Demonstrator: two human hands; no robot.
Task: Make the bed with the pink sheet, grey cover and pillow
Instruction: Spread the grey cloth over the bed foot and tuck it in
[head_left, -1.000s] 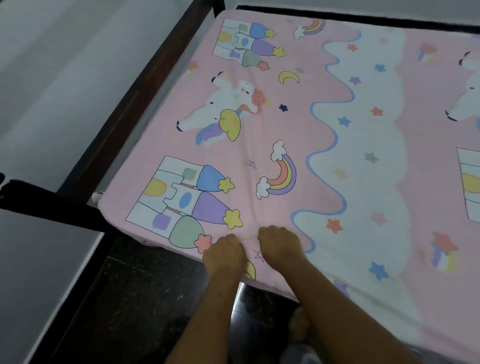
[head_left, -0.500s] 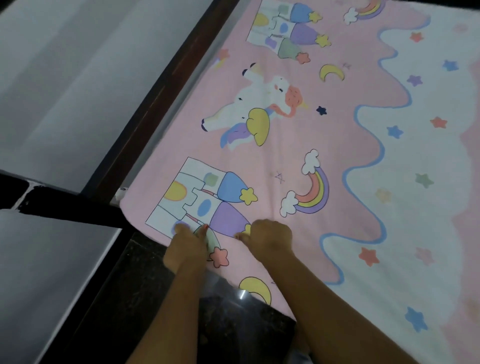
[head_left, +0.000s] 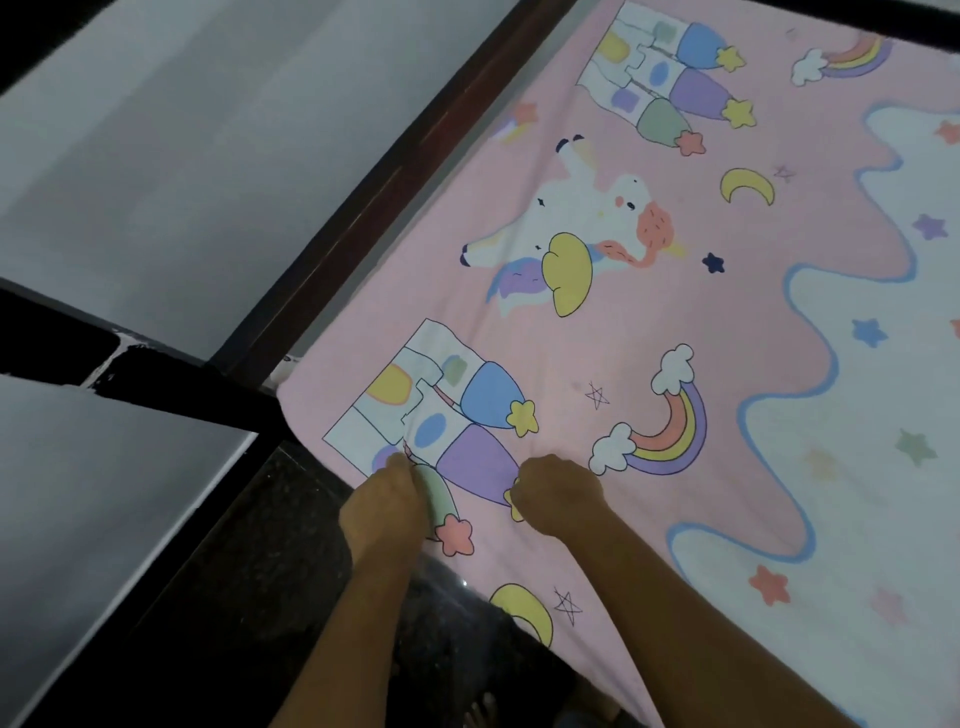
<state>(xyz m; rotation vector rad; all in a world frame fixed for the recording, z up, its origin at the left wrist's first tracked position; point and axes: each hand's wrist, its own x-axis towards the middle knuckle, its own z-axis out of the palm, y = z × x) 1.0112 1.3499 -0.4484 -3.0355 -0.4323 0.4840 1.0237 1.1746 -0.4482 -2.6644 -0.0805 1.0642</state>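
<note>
The pink sheet (head_left: 649, 332), printed with unicorns, castles, rainbows and stars, lies spread over the bed and fills the right of the view. My left hand (head_left: 387, 506) grips the sheet at its near edge, on the lower castle print, and the cloth is bunched beside it. My right hand (head_left: 558, 493) is curled into a fist a little to the right, pinching the sheet beside the rainbow. Both hands are close to the bed's near left corner. No grey cover or pillow is in view.
A dark wooden bed frame rail (head_left: 395, 192) runs diagonally along the sheet's left side. Grey wall panels (head_left: 182, 156) lie beyond it. Dark speckled floor (head_left: 249, 597) shows below the bed's near edge, and my toes (head_left: 483, 706) appear there.
Both hands have shifted left along the sheet's near edge, from the moon print to the castle print near the corner. The left hand has gathered a fold of cloth. The view has swung left.
</note>
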